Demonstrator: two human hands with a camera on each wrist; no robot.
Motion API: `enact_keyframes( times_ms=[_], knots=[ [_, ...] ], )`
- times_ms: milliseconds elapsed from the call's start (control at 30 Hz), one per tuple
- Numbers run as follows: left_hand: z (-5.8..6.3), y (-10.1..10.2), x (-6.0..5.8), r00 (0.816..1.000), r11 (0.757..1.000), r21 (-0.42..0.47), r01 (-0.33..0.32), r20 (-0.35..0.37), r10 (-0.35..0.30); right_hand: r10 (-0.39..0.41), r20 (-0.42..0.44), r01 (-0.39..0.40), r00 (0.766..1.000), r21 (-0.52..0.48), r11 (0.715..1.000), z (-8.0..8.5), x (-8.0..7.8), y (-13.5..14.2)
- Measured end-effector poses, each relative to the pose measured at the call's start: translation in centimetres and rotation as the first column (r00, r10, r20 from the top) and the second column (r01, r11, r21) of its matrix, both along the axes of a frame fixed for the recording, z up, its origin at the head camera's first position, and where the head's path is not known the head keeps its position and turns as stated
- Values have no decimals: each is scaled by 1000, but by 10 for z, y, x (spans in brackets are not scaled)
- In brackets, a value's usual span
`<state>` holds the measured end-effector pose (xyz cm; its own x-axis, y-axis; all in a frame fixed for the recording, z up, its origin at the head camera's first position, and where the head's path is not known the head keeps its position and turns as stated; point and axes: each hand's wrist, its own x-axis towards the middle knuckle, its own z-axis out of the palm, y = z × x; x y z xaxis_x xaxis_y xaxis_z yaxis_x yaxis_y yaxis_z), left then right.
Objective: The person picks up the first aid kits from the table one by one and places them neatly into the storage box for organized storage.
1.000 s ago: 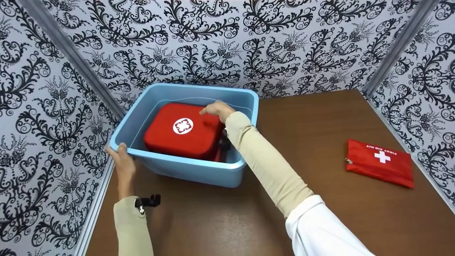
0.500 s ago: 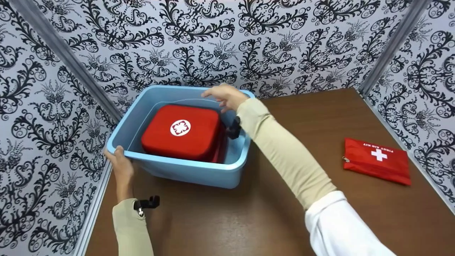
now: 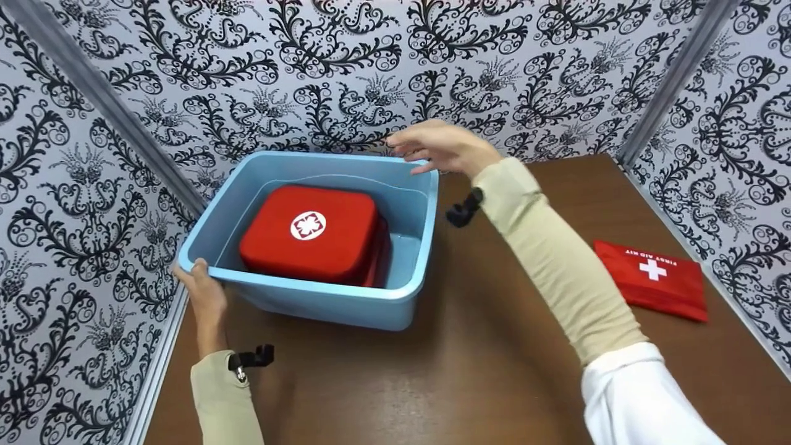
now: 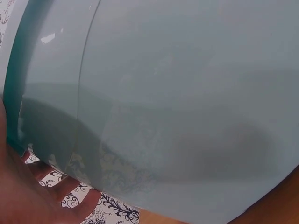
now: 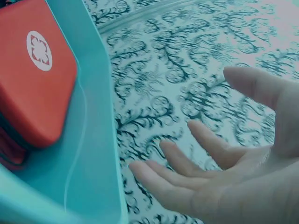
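Observation:
A light blue plastic tub stands on the table at the left. Inside it lies a red first aid case with a white round emblem, on top of another red item that is mostly hidden. My left hand grips the rim at the near left corner, thumb over the edge. The left wrist view shows its fingers against the tub's outer wall. Above the far right corner of the tub is my right hand, fingers spread and holding nothing; the right wrist view shows its bare palm.
A flat red pouch printed "FIRST AID KIT" with a white cross lies on the brown table at the right, partly behind the right sleeve. Patterned wall panels enclose the back and both sides.
My right hand has risen off the red case and moved right and back to the tub's far right corner. The left hand keeps its grip on the rim.

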<state>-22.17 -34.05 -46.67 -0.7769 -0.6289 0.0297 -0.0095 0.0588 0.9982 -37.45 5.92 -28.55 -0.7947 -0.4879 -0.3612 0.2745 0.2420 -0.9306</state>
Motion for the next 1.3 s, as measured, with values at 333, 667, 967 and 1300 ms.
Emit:
enact_keyframes(
  times_ms=[333,667,967,1300],
  knots=[
    [0,0,0,999,1000,12,14,-29,-13,91,-259,-64,961,111,992,-21,10,79],
    [-1,-2,-3,998,1000,28,14,-69,-13,96,-359,35,928,342,939,-39,34,141],
    [1,-4,-3,997,999,44,-4,-76,7,19,-374,135,927,382,914,-83,45,191],
    [-2,-3,-2,999,999,34,13,-32,-12,-83,-293,197,953,387,900,-137,61,252]
  ],
)
